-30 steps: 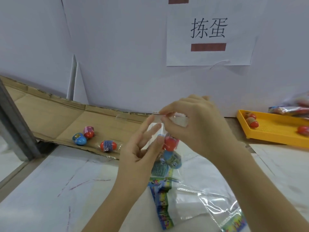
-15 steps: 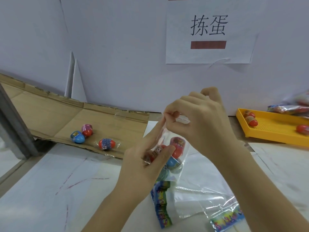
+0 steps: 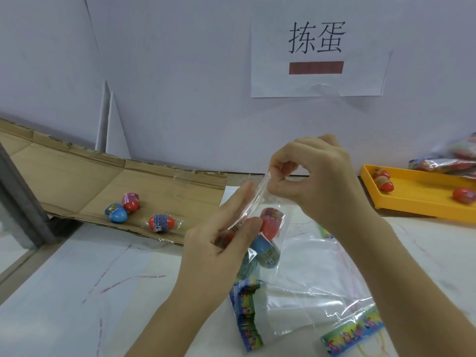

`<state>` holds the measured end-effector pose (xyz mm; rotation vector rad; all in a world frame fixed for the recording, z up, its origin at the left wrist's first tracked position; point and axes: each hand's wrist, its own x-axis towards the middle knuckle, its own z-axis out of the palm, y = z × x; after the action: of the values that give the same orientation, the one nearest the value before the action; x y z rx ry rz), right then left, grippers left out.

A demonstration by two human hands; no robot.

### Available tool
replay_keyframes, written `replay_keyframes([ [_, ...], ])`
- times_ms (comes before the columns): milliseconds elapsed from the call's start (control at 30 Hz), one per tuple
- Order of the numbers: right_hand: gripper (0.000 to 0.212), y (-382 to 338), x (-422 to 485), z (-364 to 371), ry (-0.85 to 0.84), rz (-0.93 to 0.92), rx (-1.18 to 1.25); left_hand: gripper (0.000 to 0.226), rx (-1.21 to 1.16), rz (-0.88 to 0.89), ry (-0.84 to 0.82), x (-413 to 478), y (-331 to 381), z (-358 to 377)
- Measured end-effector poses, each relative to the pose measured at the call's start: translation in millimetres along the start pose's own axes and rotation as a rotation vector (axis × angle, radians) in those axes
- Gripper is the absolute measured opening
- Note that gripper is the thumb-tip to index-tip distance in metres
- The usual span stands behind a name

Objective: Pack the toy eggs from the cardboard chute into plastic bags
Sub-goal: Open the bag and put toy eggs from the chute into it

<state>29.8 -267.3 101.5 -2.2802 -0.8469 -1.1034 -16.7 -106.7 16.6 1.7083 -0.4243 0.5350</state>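
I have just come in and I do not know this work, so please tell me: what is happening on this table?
A person is filling a clear plastic bag: the left hand holds its side, and the right hand pinches its top edge. Several toy eggs are already inside. Three loose eggs lie on the cardboard chute, not yet packed. Empty bags lie on the table below the hands, and a yellow tray at the right holds a few more.

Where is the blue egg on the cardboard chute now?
The blue egg lies on the left of the head view, near the front edge of the cardboard chute, right beside a pink and red egg; an orange egg lies apart, further right.
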Motion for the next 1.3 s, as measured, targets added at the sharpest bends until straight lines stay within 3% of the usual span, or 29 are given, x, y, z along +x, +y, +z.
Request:
replay_keyframes([
  [133, 0.007, 11, -4, 5, 0.003, 0.051, 0.058, 0.052, -0.008, 0.011, -0.024, 1, 0, -1],
  [267, 0.005, 43, -6, -18, 0.16, 0.271, 0.112, 0.049, -0.086, -0.03, -0.015, 1, -6, -3],
  [367, 0.014, 53, -6, -41, 0.146, 0.335, 0.137, 0.052, -0.129, -0.057, 0.012, 3, -7, -2],
  [533, 0.009, 13, 3, -33, -0.293, 0.263, 0.277, 0.054, -0.123, -0.118, 0.021, 0, -4, 0],
  [633, 0.019, 1, 6, -20, -0.426, 0.213, 0.097, 0.053, -0.106, -0.145, 0.023, 0, 1, -2],
  [767, 0.029, -6, 4, -12, -0.339, 0.115, -0.048, 0.048, -0.042, -0.109, -0.027, -2, 3, -1],
  [900, 0.013, -8, 3, -11, -0.232, 0.05, -0.057, 0.058, 0.026, -0.071, -0.072, -2, 6, -1],
  [1000, 0.01, -10, 4, -13, -0.187, 0.023, -0.081, 0.052, 0.032, -0.048, -0.067, -2, 8, 0],
  [1200, 0.025, -15, 6, -19, -0.277, -0.015, -0.087, 0.05, 0.068, -0.025, -0.047, -2, 6, -1],
  [1300, 0.023, -14, 6, -19, -0.281, -0.026, -0.069, 0.049, 0.112, 0.006, -0.06, -2, 7, -2],
])
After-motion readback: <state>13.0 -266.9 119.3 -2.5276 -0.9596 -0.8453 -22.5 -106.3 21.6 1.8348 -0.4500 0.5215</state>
